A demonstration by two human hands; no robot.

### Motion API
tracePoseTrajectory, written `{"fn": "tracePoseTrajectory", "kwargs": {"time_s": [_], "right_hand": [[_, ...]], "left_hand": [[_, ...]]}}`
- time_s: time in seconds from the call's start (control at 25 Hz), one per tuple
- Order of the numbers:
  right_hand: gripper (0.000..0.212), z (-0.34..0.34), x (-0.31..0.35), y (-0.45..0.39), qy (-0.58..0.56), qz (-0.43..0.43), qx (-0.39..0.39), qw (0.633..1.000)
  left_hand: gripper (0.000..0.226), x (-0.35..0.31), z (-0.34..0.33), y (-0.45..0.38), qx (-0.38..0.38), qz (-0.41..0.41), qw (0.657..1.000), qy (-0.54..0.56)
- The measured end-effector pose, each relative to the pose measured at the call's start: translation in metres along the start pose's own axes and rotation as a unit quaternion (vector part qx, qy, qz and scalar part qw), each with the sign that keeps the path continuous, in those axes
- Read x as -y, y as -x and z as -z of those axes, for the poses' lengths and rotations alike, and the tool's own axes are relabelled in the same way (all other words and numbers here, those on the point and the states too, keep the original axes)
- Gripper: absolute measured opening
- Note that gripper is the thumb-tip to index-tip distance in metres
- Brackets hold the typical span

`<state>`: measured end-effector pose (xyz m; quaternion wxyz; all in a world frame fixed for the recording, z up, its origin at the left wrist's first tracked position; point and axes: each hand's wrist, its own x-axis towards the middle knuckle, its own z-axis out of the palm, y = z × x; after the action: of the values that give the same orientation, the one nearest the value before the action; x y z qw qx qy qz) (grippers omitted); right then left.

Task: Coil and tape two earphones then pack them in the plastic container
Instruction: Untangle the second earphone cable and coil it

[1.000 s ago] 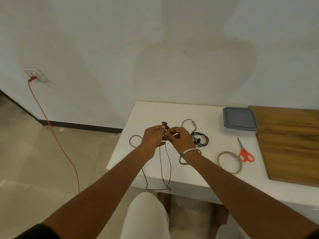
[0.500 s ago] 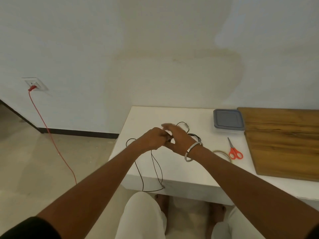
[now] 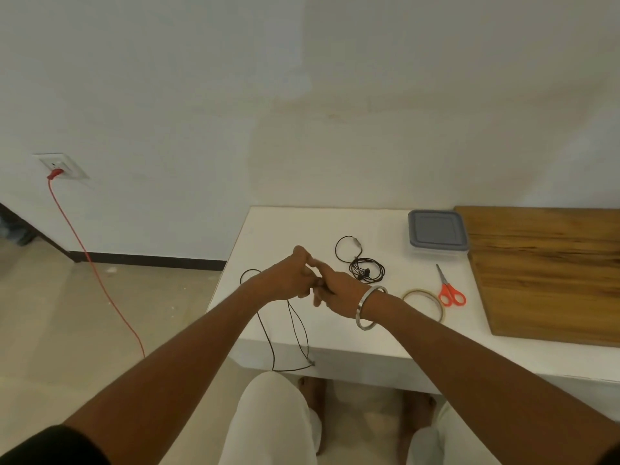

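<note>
A black earphone cable (image 3: 295, 327) hangs in long loops from my two hands over the white table's (image 3: 342, 333) front edge. My left hand (image 3: 288, 278) grips the cable with curled fingers. My right hand (image 3: 339, 288), with a metal bangle on the wrist, touches the left one and holds the same cable; its fingers partly hide the earbuds. A second black earphone (image 3: 364, 268) lies loosely tangled on the table just behind my right hand. The plastic container (image 3: 437, 234) with a grey lid sits shut at the back.
A roll of clear tape (image 3: 424, 302) lies flat right of my right wrist, with orange-handled scissors (image 3: 449, 288) beside it. A wooden board (image 3: 550, 273) covers the table's right part. A red cord (image 3: 97, 273) runs from a wall socket down to the floor at left.
The camera view has shifted, so the table sits lower and further right. My hands stay together on the cable, with my right hand turned further over the left.
</note>
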<state>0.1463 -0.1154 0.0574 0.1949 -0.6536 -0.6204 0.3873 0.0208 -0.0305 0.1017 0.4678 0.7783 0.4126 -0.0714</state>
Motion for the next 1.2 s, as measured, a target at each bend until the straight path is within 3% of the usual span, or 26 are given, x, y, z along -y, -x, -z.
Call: {"fn": "tracePoseTrajectory", "kwargs": {"time_s": [0.12,0.24,0.4,0.56,0.68,0.84,0.92,1.04,1.12,1.2], "right_hand": [[0.022,0.007,0.002,-0.001,0.008,-0.02,0.007,1.0],[0.025,0.012,0.007,0.002,-0.023,-0.044,0.049,0.998],[0.029,0.016,0.008,0.008,-0.179,-0.094,0.082,0.976],[0.034,0.015,0.012,0.022,-0.432,-0.117,0.104,0.888],[0.037,0.012,0.018,0.027,-0.569,-0.042,0.125,0.811],[0.032,0.011,0.026,0.027,-0.632,0.049,0.101,0.767],[0.029,0.013,0.031,0.028,-0.665,0.06,0.096,0.738],[0.03,0.016,0.032,0.026,-0.693,0.077,0.077,0.712],[0.029,0.018,0.031,0.024,-0.708,0.09,0.044,0.699],[0.029,0.022,0.028,0.023,-0.7,0.097,-0.007,0.707]], "left_hand": [[0.037,0.005,-0.001,-0.004,-0.026,-0.055,0.997,-0.041],[0.051,0.006,0.0,-0.004,-0.019,-0.075,0.996,-0.048],[0.052,0.01,0.004,0.001,0.002,-0.115,0.993,-0.031],[0.039,0.019,0.004,0.001,-0.073,-0.149,0.986,0.01],[0.028,0.02,0.0,0.005,-0.088,-0.15,0.979,0.106],[0.027,0.009,-0.015,0.011,-0.07,-0.096,0.98,0.16],[0.023,0.011,-0.027,0.009,-0.057,-0.076,0.992,0.087],[0.054,0.011,-0.043,0.004,-0.071,-0.05,0.993,0.082],[0.038,0.01,-0.045,0.003,-0.088,-0.068,0.989,0.096],[0.022,0.01,-0.05,0.004,-0.044,-0.109,0.985,0.126]]}}
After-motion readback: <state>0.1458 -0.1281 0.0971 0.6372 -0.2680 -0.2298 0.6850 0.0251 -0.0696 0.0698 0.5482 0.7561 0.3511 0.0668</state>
